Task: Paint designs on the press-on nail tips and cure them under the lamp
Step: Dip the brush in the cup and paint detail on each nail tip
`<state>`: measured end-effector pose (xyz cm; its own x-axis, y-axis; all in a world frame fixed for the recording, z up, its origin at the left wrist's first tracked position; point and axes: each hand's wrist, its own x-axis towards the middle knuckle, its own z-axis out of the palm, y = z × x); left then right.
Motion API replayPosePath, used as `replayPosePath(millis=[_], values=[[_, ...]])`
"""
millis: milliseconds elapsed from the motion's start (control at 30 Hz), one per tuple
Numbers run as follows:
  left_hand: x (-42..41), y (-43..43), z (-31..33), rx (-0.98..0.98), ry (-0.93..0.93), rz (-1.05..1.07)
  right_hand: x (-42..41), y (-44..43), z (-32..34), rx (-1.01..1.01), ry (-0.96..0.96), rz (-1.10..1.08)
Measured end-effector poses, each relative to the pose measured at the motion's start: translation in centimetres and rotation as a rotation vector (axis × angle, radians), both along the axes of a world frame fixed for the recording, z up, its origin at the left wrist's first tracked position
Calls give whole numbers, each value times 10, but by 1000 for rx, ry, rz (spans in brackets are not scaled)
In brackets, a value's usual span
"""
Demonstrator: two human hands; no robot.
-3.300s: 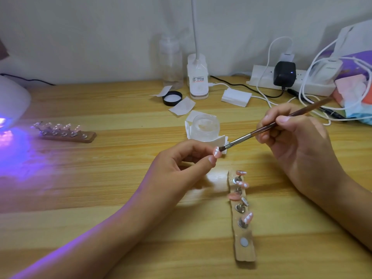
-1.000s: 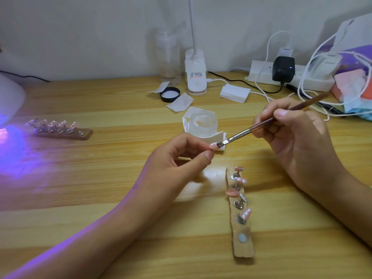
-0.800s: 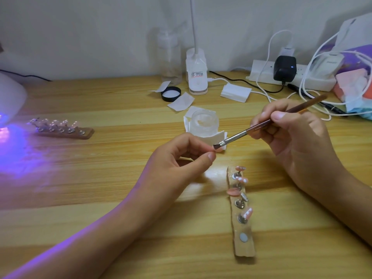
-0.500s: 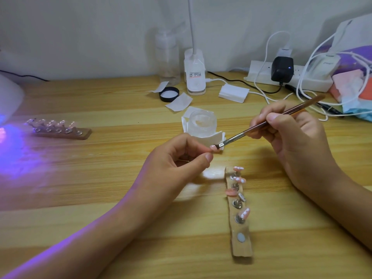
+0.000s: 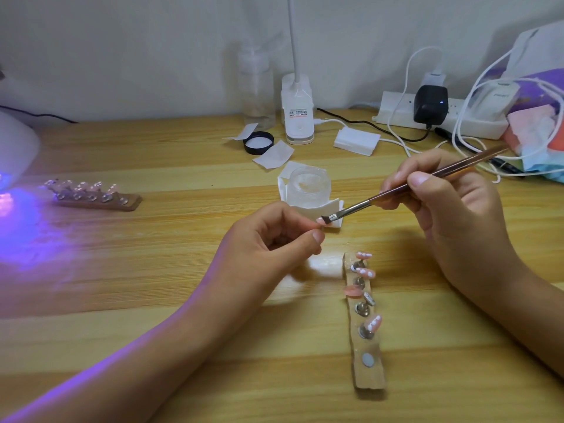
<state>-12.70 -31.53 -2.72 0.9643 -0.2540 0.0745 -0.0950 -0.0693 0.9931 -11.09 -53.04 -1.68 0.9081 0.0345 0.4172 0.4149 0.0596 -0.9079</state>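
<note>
L hand [image 5: 268, 239] pinches one nail tip [image 5: 319, 220], R hand [image 5: 451, 209] grips brush [image 5: 396, 190] w/ bristles on it (painting step in hand). Next prob. needs steady strokes, then lamp [image 5: 15, 148].

The left grip [image 5: 268, 242] is closed, thumb and forefinger pinched on a nail tip [image 5: 319, 220]. The right grip [image 5: 451, 215], held near and to its right, is curled round a brush [image 5: 355, 206], thumb pressed on the shaft. Both bare forearms [image 5: 122, 367] are extended forward, converging.
</note>
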Motion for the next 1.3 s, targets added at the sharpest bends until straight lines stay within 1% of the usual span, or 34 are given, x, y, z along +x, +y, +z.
replayPosePath(millis=[167, 333, 433, 533, 667, 800, 900, 967, 1133, 1300], values=[[-1, 0, 2, -1, 17, 17, -1, -1, -2, -75, -67, -79], [0, 0, 2, -8, 22, 27, 1, -2, -1, 75, -64, -19], [0, 0, 1, -11, 21, 24, 2, -1, 0, 102, -44, 58], [0, 0, 0, -17, 11, 17, 1, 0, -1, 73, -35, 72], [1, 1, -1, -15, 8, 13, -1, 2, -2, -14, -46, 9], [1, 1, -1, -3, 14, 19, -3, 3, 0, -70, -92, -33], [0, 1, 1, -29, 17, 23, -3, 2, -1, -88, -101, -52], [0, 1, 1, -43, 14, 21, -1, 0, -2, -53, -71, -59], [0, 1, 2, -47, 13, 10, 3, -3, 0, 132, 42, -46], [0, 1, 0, -22, 10, -15, 3, 1, 3, 168, 98, 10]])
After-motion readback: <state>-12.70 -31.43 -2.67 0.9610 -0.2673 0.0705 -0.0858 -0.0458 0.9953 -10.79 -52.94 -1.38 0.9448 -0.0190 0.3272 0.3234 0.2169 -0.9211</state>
